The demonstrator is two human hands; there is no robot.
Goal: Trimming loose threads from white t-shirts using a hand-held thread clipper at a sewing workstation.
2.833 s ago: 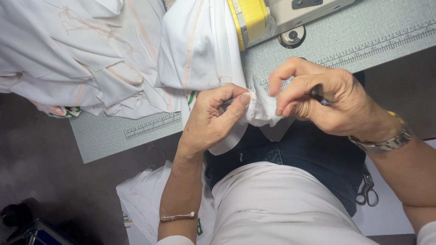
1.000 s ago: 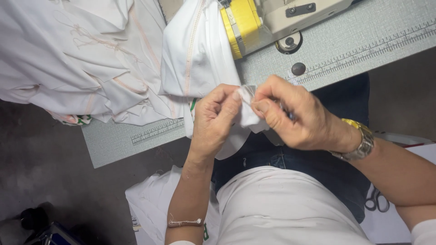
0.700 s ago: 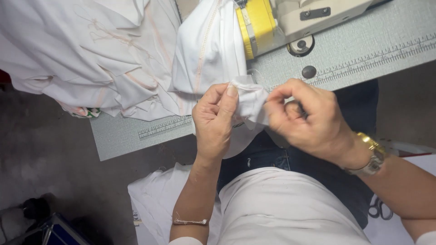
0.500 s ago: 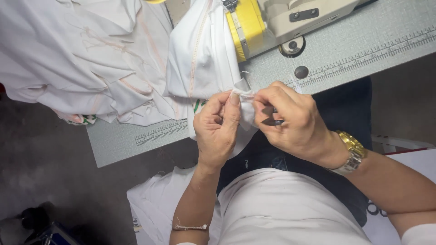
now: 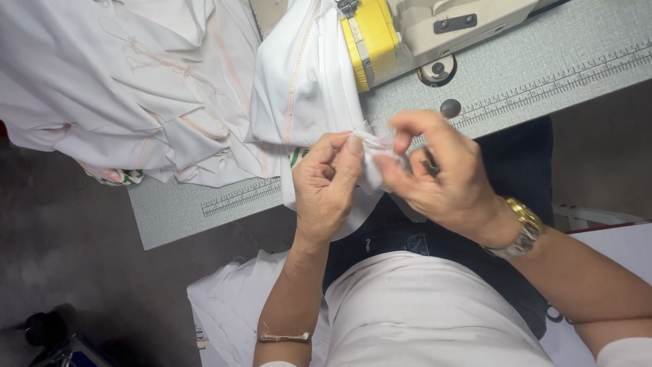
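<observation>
A white garment (image 5: 309, 88) hangs from under the sewing machine (image 5: 414, 30) down to my hands at the near edge of the grey sewing table (image 5: 543, 64). My left hand (image 5: 327, 187) pinches a small fold of that white fabric between thumb and fingers. My right hand (image 5: 438, 177) pinches the same fold from the right, and a small dark tool (image 5: 429, 162) sits tucked in its fingers. A gold watch is on my right wrist and a thin bracelet on my left.
A heap of white garments (image 5: 122, 95) with pinkish seams covers the table's left side. A printed ruler strip (image 5: 241, 197) runs along the table's front edge. More white fabric (image 5: 234, 306) lies low by my left side over a dark floor.
My hands have stayed together on the fabric fold, shifting it slightly between the fingers. The right hand's fingers have lifted and spread a little above the fold.
</observation>
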